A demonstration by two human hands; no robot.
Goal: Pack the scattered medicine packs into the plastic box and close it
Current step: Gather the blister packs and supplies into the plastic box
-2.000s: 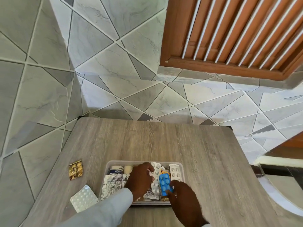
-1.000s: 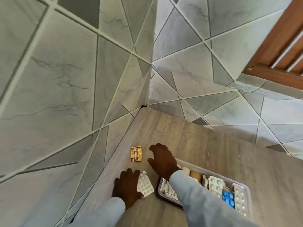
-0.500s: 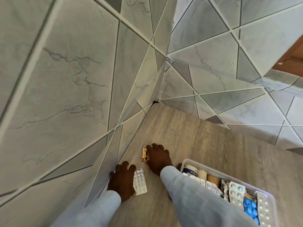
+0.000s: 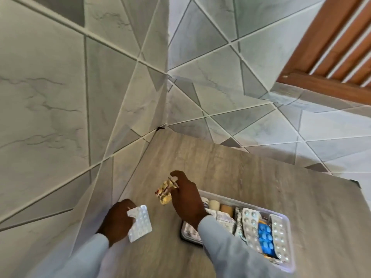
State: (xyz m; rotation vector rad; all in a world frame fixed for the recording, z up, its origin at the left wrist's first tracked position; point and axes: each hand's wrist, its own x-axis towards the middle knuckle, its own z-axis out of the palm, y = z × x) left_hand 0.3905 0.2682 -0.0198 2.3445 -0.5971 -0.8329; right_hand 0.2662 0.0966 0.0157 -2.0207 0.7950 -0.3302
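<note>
While each grip grasps a pack, left hand (image 4: 118, 221) silver blister (image 4: 140, 222), right hand (image 4: 186, 197) gold sachet (image 4: 164, 191), bare table (image 4: 251, 173) lies beyond.

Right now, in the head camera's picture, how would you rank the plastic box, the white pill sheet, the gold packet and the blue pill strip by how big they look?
Largest to smallest as they look:
1. plastic box
2. white pill sheet, in the left hand
3. and 4. blue pill strip and gold packet, in the right hand: too alike, both partly hidden, so I won't rank them.
</note>
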